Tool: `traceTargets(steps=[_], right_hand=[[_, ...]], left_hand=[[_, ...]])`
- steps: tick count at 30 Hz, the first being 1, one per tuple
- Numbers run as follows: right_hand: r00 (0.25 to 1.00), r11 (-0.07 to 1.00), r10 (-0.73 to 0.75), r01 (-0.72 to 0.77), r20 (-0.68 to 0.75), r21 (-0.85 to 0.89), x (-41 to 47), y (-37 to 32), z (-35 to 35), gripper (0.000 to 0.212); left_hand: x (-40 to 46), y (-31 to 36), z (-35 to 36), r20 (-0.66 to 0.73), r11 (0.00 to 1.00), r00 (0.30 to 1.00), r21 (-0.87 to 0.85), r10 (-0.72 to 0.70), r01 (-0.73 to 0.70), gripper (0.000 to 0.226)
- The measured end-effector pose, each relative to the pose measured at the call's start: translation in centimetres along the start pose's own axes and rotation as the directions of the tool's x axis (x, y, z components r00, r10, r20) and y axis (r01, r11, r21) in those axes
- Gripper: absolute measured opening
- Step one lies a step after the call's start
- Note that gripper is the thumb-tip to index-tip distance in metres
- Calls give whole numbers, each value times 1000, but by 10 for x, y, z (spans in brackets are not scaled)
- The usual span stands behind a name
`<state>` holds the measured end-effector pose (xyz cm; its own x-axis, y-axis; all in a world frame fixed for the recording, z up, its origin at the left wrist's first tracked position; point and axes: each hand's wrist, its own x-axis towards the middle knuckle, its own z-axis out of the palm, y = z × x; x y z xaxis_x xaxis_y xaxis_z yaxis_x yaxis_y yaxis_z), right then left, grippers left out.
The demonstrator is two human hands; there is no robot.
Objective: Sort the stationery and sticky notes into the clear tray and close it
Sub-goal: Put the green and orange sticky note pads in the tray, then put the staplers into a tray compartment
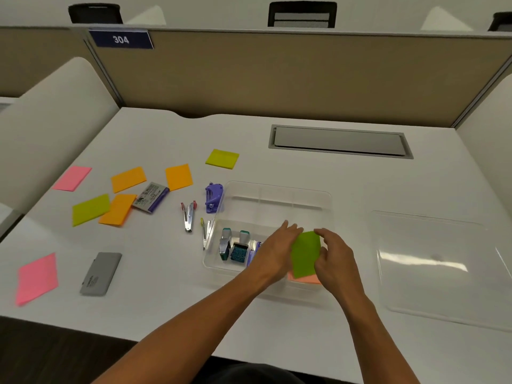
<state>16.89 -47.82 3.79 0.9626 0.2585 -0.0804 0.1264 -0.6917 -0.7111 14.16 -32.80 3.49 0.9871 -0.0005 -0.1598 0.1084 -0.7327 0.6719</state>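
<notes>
Over the white desk [332, 178], both hands hold a green sticky pad [305, 253]

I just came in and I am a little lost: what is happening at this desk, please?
A person is sorting stationery into a clear tray. Both hands, the left hand and the right hand, hold a green sticky-note pad over an orange pad in the tray's near compartment. Stamps already stand in the tray. Pink, orange and yellow-green pads, a staple remover and a purple punch lie on the desk. The clear lid lies to the right.
</notes>
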Motion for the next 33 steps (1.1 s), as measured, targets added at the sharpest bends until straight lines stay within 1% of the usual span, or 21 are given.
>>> traceTargets(steps=[2, 3, 4, 5, 7, 11, 14, 18, 20, 21, 23, 27, 29, 31, 33], right_hand=[[1000, 1000, -20, 20, -17, 4, -2, 0, 2, 50], [999, 1000, -25, 25, -24, 7, -3, 0, 4, 50], [999, 999, -31, 31, -28, 5, -4, -1, 5, 50], [999, 999, -39, 39, -27, 0, -4, -1, 7, 51], [999, 999, -52, 52, -11, -12, -5, -3, 9, 51], [998, 998, -40, 43, 57, -43, -5, -6, 15, 52], [986, 983, 12, 18, 167, -180, -5, -7, 19, 59], [944, 944, 120, -13, 306, -331, -7, -11, 25, 70], [909, 923, 179, -22, 377, -385, -10, -11, 30, 71], [895, 910, 204, -24, 397, -414, -11, -11, 32, 68], [897, 880, 221, -14, 383, -475, -11, -13, 34, 53], [939, 845, 218, -46, 264, -533, -7, -24, 34, 11], [930, 827, 262, -77, 260, -557, -6, -32, 32, 6], [913, 812, 311, -111, 264, -573, -5, -38, 31, 8], [917, 809, 324, -141, 232, -571, -5, -42, 32, 12]], left_hand=[[-4, -7, -7, -138, 985, 989, -173, -51, 26, 64], [-4, -14, -14, -206, 978, 975, -204, -87, 44, 63], [-6, -19, -23, -279, 979, 955, -197, -105, 50, 61], [-6, -26, -35, -360, 988, 929, -148, -91, 40, 59], [-7, -42, -59, -469, 994, 881, -106, -60, 12, 55], [-13, -64, -92, -565, 976, 804, -200, -186, 85, 40], [-19, -75, -99, -570, 963, 787, -244, -236, 113, 36], [-27, -83, -96, -563, 958, 788, -264, -250, 115, 34], [-30, -87, -94, -555, 958, 795, -262, -245, 112, 35], [-32, -89, -93, -550, 960, 800, -258, -238, 108, 35], [-34, -92, -90, -549, 969, 809, -227, -211, 99, 34], [-39, -104, -78, -510, 984, 846, -152, -158, 92, 32], [-42, -114, -70, -469, 991, 876, -113, -112, 66, 32], [-44, -124, -62, -419, 995, 904, -77, -84, 57, 34], [-46, -131, -56, -375, 996, 924, -62, -78, 59, 35]])
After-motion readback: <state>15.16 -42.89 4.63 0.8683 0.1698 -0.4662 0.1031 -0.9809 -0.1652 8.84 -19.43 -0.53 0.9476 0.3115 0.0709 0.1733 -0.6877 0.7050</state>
